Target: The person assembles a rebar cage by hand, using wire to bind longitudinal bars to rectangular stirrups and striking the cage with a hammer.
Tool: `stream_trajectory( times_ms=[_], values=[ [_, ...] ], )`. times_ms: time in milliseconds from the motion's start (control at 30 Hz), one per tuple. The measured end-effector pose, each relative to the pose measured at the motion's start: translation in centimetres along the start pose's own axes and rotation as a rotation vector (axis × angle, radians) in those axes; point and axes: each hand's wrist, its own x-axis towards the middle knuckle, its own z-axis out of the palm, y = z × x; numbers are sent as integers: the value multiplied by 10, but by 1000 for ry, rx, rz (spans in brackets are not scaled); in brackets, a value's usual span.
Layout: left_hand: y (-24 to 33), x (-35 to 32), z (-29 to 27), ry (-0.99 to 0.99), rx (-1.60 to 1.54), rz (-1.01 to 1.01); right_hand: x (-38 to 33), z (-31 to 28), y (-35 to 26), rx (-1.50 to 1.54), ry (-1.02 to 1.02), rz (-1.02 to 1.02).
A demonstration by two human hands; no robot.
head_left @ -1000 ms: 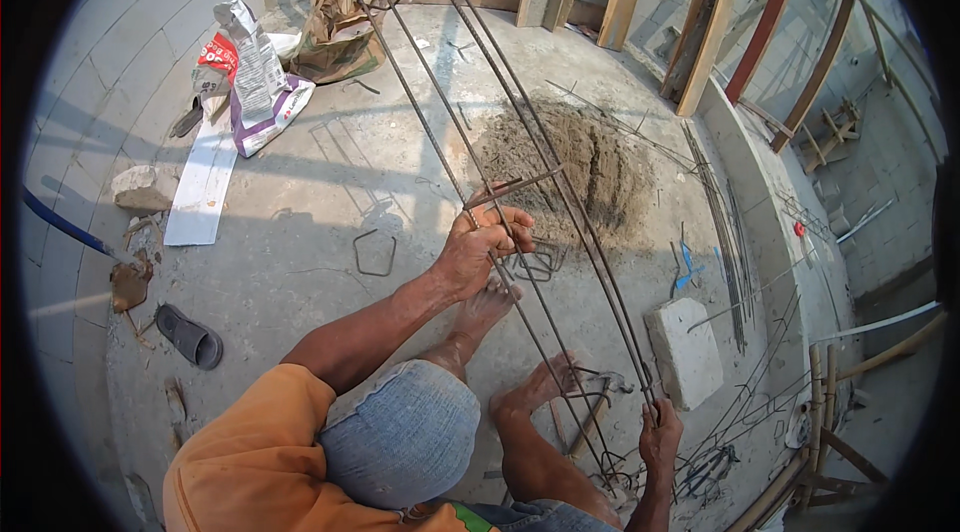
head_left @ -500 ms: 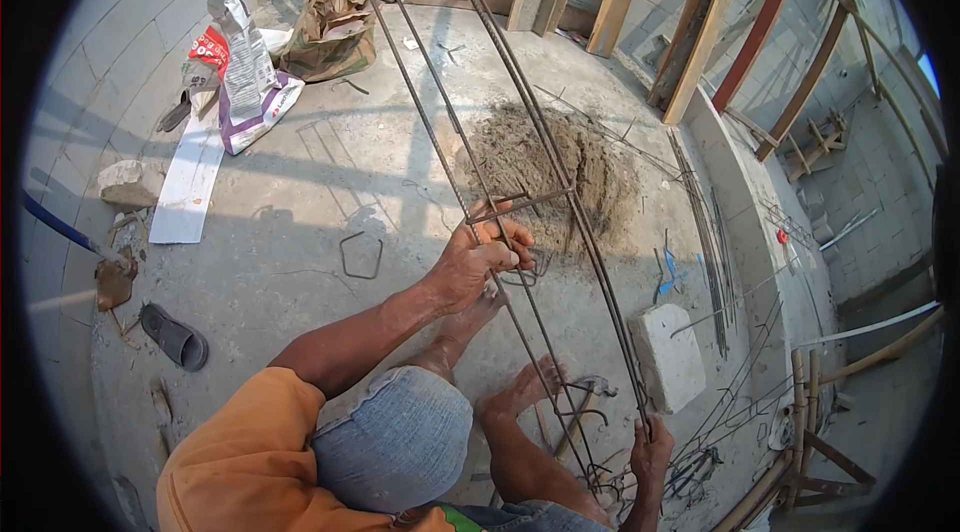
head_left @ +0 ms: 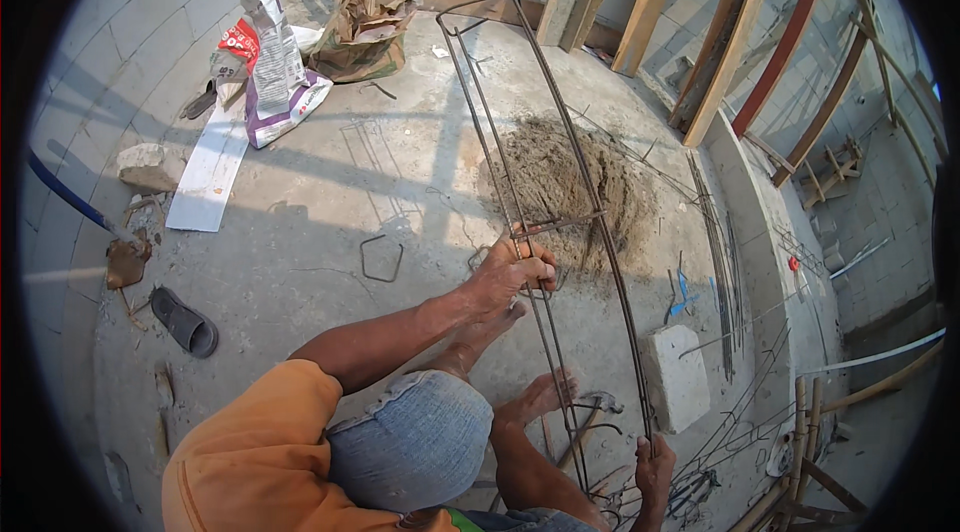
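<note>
A long cage of steel reinforcing bars lies on the concrete floor, running away from me. A square stirrup crosses it near the middle. My left hand is closed on the left bars just below that stirrup. My right hand grips the right-hand long bar close to me. My bare feet rest on the floor under the cage, beside bent wire pieces.
A loose stirrup and a sandal lie to the left. A sand pile sits under the cage and a pale block to its right. Bags, a white board and leaning timbers stand farther off.
The view has shifted a little. Both hands keep their hold on the bars, and the cage lies in the same place.
</note>
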Motion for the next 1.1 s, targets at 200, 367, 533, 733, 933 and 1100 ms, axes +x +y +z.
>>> stream_trajectory(
  times_ms=[200, 367, 533, 733, 933, 1100],
  values=[
    [-9, -2, 1, -35, 51, -39, -3, 5, 17, -2, 12, 11],
    [-21, 2, -6, -40, 104, -67, -8, 5, 25, -37, 21, 2],
    [-17, 5, 10, 77, 24, 3, -10, 1, 4, -44, 23, 34],
    [-57, 12, 12, 60, -25, -137, 5, 18, -37, -10, 50, 0],
    [-59, 29, 4, 208, -185, -175, 14, 28, -47, -60, -31, -86],
    [-53, 30, 6, 304, -187, -76, 20, 26, -76, 63, -255, -40]
  ],
)
